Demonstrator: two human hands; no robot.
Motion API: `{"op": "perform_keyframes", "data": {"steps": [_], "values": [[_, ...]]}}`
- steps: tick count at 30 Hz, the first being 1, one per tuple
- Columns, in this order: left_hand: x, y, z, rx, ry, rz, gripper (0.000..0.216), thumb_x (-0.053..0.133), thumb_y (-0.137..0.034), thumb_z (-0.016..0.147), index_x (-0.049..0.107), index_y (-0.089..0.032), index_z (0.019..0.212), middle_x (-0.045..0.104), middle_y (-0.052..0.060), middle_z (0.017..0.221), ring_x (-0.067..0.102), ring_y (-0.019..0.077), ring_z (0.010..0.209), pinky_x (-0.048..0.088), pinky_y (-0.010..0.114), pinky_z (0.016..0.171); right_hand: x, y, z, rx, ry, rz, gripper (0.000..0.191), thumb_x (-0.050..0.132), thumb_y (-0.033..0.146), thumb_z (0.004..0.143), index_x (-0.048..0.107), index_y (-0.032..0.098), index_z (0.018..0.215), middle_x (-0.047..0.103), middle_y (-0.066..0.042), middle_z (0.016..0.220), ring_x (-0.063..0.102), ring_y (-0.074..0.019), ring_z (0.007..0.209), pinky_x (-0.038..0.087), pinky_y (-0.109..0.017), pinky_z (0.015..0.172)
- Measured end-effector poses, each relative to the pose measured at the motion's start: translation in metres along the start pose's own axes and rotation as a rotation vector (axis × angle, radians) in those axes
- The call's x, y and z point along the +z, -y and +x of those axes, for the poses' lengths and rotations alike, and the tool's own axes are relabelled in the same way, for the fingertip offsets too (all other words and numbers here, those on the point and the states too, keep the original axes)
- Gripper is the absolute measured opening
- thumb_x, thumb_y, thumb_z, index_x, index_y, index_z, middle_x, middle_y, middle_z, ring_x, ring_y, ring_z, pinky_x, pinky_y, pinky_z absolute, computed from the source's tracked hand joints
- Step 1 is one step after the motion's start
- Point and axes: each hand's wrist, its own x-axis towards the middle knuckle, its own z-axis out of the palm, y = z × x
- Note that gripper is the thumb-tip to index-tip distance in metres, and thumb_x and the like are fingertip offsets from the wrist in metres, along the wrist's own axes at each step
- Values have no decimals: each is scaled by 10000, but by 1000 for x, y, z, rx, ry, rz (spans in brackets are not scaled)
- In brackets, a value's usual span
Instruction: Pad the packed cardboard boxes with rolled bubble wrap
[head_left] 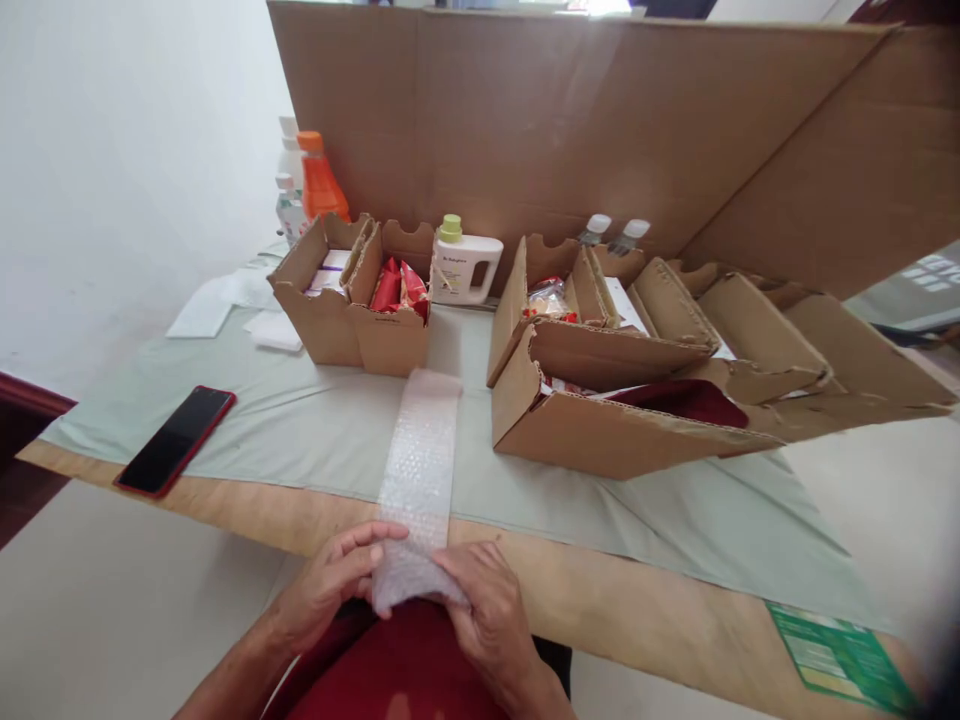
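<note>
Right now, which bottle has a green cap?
The white handled bottle between the two groups of cardboard boxes; the other bottles have orange or white caps.

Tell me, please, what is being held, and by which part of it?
A bubble-wrap strip, held at its near end: the left hand at one side, the right hand at the other.

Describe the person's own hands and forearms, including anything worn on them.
The left hand and right hand are bare, five-fingered, some fingertips hidden. No glove, ring or watch shows. The forearms have no sleeves in view and no visible markings. The clothing below is dark red.
</note>
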Motion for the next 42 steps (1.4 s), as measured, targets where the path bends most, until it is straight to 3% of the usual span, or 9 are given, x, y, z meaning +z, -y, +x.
{"op": "perform_keyframes", "data": {"steps": [3,7,12,16,20,25,28,32,42], "values": [[-4,-4,-3,29,-5,161,621,788,-499,687,656,-142,1177,703,46,815,654,173,649,539,320,625,10,-4,6,279,-5,110,224,541,193,960,705,212,1111,794,-49,969,746,-193,801,598,-273,698],[-2,-2,7,89,-156,523,328,666,-501,762,626,-176,783,609,-23,652,553,110,529,444,240,538,13,-17,9,434,56,69,350,574,340,984,633,179,1289,761,-28,811,714,-187,640,588,-265,584],[-6,1,17,57,-187,614,460,541,-583,859,559,-199,606,597,-11,525,514,112,439,371,221,447,3,-19,2,121,-158,-249,461,600,342,981,524,193,1411,732,-131,1071,715,-267,923,592,-407,789],[-13,0,20,30,-142,645,516,490,-633,880,579,-191,629,646,15,553,541,116,425,388,215,427,3,-10,-5,-113,78,-284,376,570,202,955,587,210,1331,664,-147,1336,618,-306,1232,535,-470,949],[-15,-2,15,47,-143,688,482,473,-591,914,636,-175,733,653,21,581,571,134,463,420,223,441,16,-8,-2,-106,210,-279,321,553,146,940,642,215,1241,678,-108,1350,590,-298,1290,508,-484,987],[-18,3,-5,569,-433,1089,367,566,-359,939,650,-195,1257,703,31,775,669,186,670,548,279,624,16,-10,4,-84,217,-261,342,594,108,912,651,230,1226,697,-90,1323,609,-282,1263,506,-487,1000],[-16,8,-8,892,-341,1361,322,559,-191,928,681,-216,1225,714,122,1165,686,262,1075,576,379,913,11,-9,5,-59,321,-212,473,631,168,879,581,185,1349,636,-128,1408,570,-298,1310,505,-511,1035],[-17,12,2,968,-166,1543,427,493,-25,876,677,-204,1218,630,132,1393,536,300,1348,492,469,1087,14,-13,6,-80,309,-242,419,543,77,909,613,198,1303,663,-114,1375,591,-269,1288,523,-471,1002],[-16,6,18,789,-273,1207,211,530,-177,958,712,-188,1065,730,47,857,685,188,791,567,300,715,7,-10,15,83,17,-90,211,517,177,1015,619,220,1194,745,-78,1079,691,-209,958,547,-369,829]]}}
